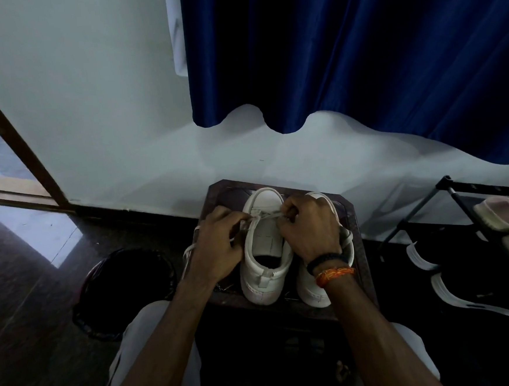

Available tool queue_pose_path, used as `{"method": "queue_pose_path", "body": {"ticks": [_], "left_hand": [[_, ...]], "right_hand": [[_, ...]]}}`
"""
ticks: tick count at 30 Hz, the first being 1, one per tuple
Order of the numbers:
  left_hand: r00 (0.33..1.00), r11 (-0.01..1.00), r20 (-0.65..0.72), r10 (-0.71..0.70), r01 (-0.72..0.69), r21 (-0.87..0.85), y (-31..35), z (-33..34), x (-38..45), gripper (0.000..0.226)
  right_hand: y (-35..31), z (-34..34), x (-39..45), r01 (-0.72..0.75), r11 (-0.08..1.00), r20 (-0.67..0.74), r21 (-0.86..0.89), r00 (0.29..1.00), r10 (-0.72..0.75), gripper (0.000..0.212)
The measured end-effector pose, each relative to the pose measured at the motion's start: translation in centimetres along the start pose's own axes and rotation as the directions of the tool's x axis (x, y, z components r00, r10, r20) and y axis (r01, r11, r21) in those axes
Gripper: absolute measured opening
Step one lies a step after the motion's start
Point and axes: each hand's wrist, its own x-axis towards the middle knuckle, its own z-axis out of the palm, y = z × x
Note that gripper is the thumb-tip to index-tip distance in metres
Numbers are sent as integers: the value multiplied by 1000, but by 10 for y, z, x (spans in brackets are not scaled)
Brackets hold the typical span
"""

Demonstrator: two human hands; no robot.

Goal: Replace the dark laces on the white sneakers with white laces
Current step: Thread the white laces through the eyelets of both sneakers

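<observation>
Both hands work over the left sneaker (262, 253) on the stool (351, 215): left hand (218, 250) and right hand (309, 229) each pinch the white lace (267, 216).

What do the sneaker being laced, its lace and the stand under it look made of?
Sneaker: smooth white leather or a synthetic like it, matte. White lace: flat woven fabric, probably cotton or polyester. Stand: dark, probably varnished wood; dim light leaves it uncertain.

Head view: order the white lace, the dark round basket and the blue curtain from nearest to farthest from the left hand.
From the left hand:
1. white lace, pinched in its fingers.
2. dark round basket, on the floor at its left.
3. blue curtain, hanging up behind.
</observation>
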Motion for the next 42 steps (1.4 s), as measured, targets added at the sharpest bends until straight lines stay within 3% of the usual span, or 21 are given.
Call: {"method": "queue_pose_path", "body": {"ticks": [6,9,13,17,22,24,26,29,31,33,39,42], "left_hand": [[995,999,-90,42,-41,17,8,0,4,34],[987,996,-146,-73,81,48,9,-1,-2,34],[960,970,-173,-221,234,62,8,-2,-11,8],[956,961,-96,-277,275,-35,12,1,-9,20],[950,934,-8,-311,304,-188,13,0,-10,15],[923,892,21,-385,378,-248,17,-2,-10,22],[874,827,49,-483,474,-304,22,-2,-8,26],[790,644,109,-603,562,-519,23,0,4,30],[755,491,159,-636,556,-671,26,-1,14,24],[755,415,149,-639,502,-759,31,-5,27,20],[883,522,28,-469,302,-798,59,-39,70,28],[940,654,-40,-338,204,-729,81,-54,86,25]], "right_hand": [[0,0,0,10,1000,4,-11,1000,-10,14],[0,1,0,-25,1000,9,-7,1000,25,12],[-3,-3,-2,-55,998,18,-3,998,55,13],[-5,-3,-2,-40,999,23,-25,999,41,18],[-9,-3,-4,242,964,36,-106,970,-239,45],[-12,-2,-8,396,915,69,-74,918,-391,53],[-11,-1,-10,459,887,104,-45,885,-453,51],[-8,-3,-9,429,903,114,31,896,-429,47],[-9,-5,-10,405,911,130,75,902,-411,50],[-9,-8,-10,376,920,142,113,910,-389,51],[-5,-12,-6,129,964,53,233,988,-145,39],[-7,-16,1,-44,933,50,358,998,27,28]]}}
